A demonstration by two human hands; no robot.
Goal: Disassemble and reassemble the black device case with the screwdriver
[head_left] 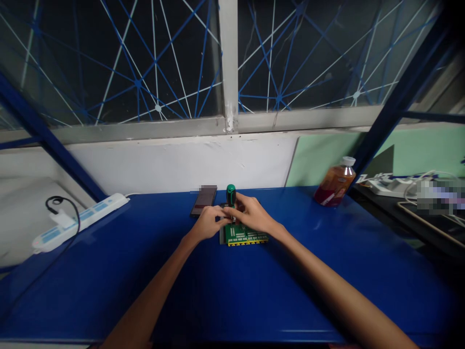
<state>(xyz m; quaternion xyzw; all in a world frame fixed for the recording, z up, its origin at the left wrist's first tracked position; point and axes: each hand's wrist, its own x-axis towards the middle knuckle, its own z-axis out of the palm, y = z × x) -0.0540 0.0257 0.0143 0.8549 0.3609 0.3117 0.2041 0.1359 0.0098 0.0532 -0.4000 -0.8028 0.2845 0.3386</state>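
A green circuit board (247, 233) with a yellow-edged front lies on the blue table (232, 286). Above its back part stands a screwdriver (231, 193) with a green and black handle, held upright. My right hand (252, 213) has its fingers closed around the handle from the right. My left hand (209, 222) reaches in from the left, its fingers pressed together by the screwdriver's lower part, over the board's back left. Whatever those fingertips pinch is too small to make out, and the screwdriver's tip is hidden.
Just behind my left hand lies a dark phone (204, 199). A white power strip (82, 222) with a plugged-in black cable is at the left. At the back right stands a drink bottle (334, 184). White cables (410, 194) lie at the far right.
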